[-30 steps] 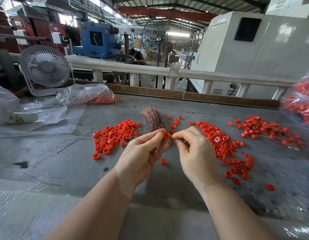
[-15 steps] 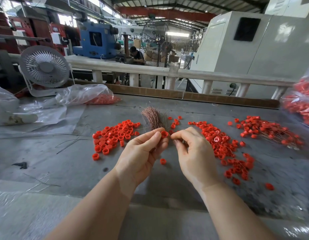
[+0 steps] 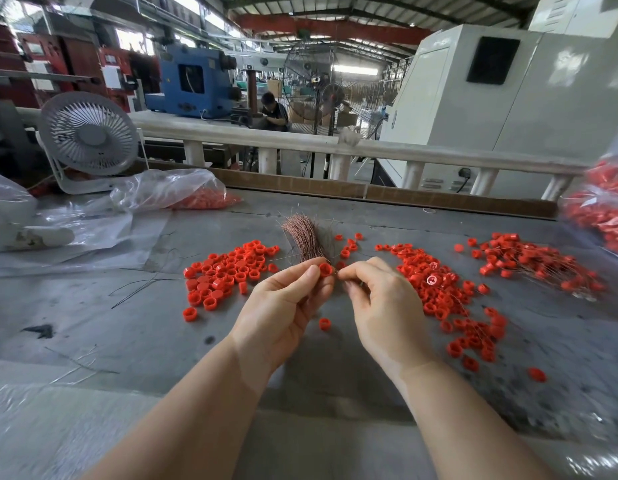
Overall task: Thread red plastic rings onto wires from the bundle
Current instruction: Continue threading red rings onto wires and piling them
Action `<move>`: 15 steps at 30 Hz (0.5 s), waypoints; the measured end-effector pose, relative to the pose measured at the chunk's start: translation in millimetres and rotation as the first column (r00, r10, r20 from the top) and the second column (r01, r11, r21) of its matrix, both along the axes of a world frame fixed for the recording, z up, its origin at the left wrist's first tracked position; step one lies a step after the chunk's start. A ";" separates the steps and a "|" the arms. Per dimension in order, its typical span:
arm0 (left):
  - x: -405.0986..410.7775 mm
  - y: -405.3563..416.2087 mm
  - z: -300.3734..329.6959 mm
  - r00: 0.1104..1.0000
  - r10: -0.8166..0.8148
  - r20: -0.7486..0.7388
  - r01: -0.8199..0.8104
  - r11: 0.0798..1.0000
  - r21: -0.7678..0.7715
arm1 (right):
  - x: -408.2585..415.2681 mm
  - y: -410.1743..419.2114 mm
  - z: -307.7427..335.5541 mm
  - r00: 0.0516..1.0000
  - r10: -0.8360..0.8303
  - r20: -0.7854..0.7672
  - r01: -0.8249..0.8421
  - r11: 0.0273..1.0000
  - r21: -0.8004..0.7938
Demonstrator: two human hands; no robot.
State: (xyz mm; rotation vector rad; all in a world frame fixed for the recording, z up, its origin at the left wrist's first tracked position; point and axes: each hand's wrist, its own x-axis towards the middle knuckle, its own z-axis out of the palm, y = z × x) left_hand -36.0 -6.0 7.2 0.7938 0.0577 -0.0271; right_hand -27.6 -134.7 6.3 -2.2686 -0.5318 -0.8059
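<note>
My left hand (image 3: pixel 283 306) pinches one red plastic ring (image 3: pixel 325 270) between thumb and fingertips, held above the grey table (image 3: pixel 127 317). My right hand (image 3: pixel 380 303) pinches a thin wire right beside that ring; the wire itself is barely visible. Just behind both hands lies the copper-coloured wire bundle (image 3: pixel 305 237). Loose red rings lie in a pile on the left (image 3: pixel 227 271) and a longer pile on the right (image 3: pixel 442 292). Far right sits a heap of rings with wires through them (image 3: pixel 532 261).
A single ring (image 3: pixel 324 323) lies under my hands. Plastic bags of red rings sit at back left (image 3: pixel 182 192) and far right (image 3: pixel 602 206). A small grey fan (image 3: pixel 89 140) stands at back left. Stray wires (image 3: pixel 144 282) lie on the left of the table.
Both hands stay in nearly the same spot; the fingertips shifted slightly at the ring. A person in the background has come into view.
</note>
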 end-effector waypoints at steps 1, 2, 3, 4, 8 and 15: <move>0.4 0.0 0.1 1.000 0.003 -0.004 -0.003 1.000 0.000 | 0.9 0.4 0.8 1.000 -0.011 -0.012 0.011 1.000 -0.009; 1.0 -0.4 0.4 1.000 0.006 -0.007 -0.006 1.000 0.000 | 1.9 0.5 1.9 1.000 -0.020 -0.020 0.020 1.000 -0.016; 1.7 -0.8 0.7 1.000 0.009 -0.008 -0.009 1.000 0.001 | 2.9 0.6 3.4 0.999 -0.028 -0.025 0.027 0.999 -0.021; 2.4 -1.2 1.5 1.000 0.013 -0.008 -0.013 1.000 0.002 | 3.9 0.8 5.2 0.999 -0.035 -0.028 0.035 0.999 -0.029; 5.5 -2.4 6.9 1.000 0.021 -0.006 -0.021 1.000 -0.002 | 8.4 1.5 13.3 0.997 -0.055 -0.059 0.050 0.996 -0.076; 16.8 -4.9 13.1 1.000 0.020 -0.007 -0.020 1.000 0.011 | 20.1 -1.1 23.8 0.992 -0.079 -0.101 0.067 0.991 -0.117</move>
